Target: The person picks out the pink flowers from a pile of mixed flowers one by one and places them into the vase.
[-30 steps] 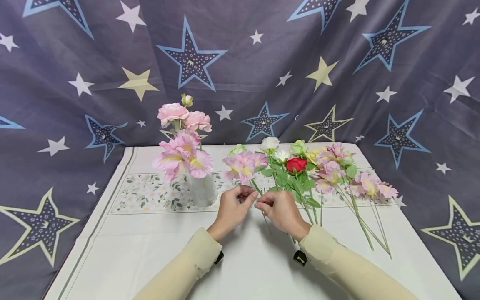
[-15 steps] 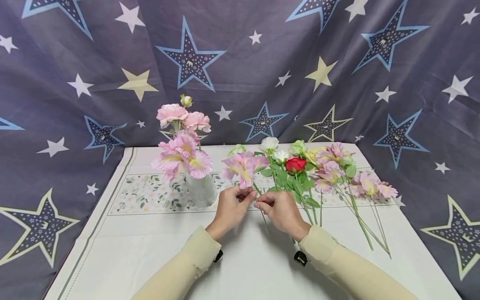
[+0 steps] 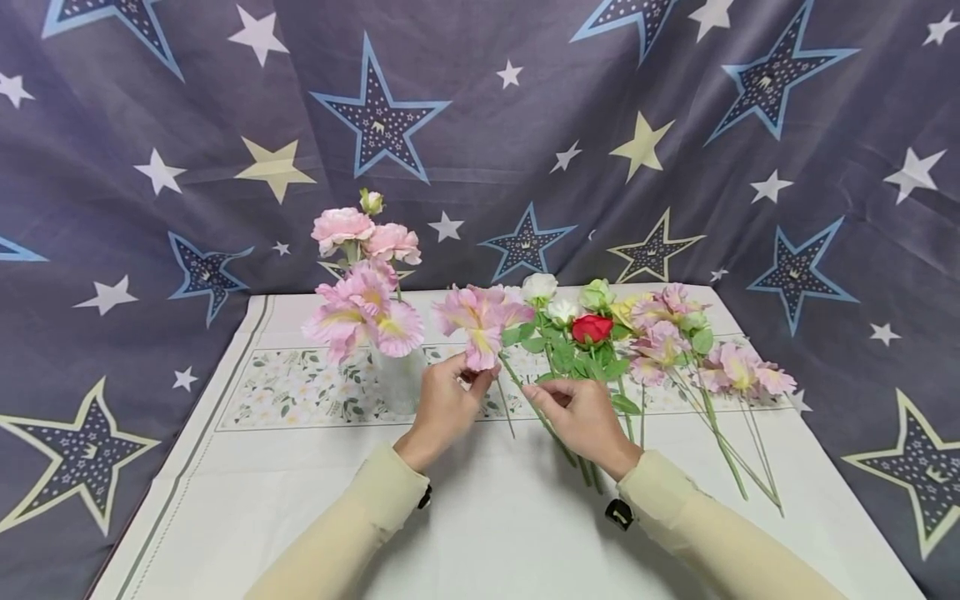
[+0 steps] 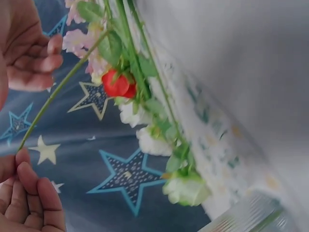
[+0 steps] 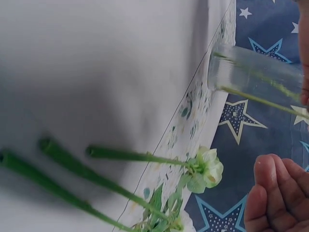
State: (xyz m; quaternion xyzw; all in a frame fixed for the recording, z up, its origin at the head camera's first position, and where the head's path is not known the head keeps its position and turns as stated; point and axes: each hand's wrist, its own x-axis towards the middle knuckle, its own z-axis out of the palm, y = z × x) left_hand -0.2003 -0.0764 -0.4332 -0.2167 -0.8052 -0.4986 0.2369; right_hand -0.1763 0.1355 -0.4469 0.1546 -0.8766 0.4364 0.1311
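Note:
My left hand [image 3: 446,408] pinches the thin green stem [image 4: 63,84] of a pink and yellow ruffled flower [image 3: 482,325], like an iris, just below its bloom. My right hand [image 3: 585,417] is apart from that stem, its fingers [image 5: 273,193] loosely bent with nothing between them. It hovers over the stems of the flowers lying on the table. Left of my left hand stands a clear ribbed vase [image 5: 231,72]. Pink ruffled blooms [image 3: 367,308] and pale pink flowers [image 3: 345,227] rise from it.
On the right lie a red rose [image 3: 592,329], white roses [image 3: 540,287], a green rose [image 3: 597,295] and several pink ruffled flowers [image 3: 742,371], stems toward me. A floral printed band [image 3: 300,387] crosses the white tablecloth [image 3: 247,500]. A starry curtain [image 3: 465,100] hangs behind.
My left hand has moved slightly left and up with the pink flower, and its bloom has turned. My right hand has come off its stem and shifted right.

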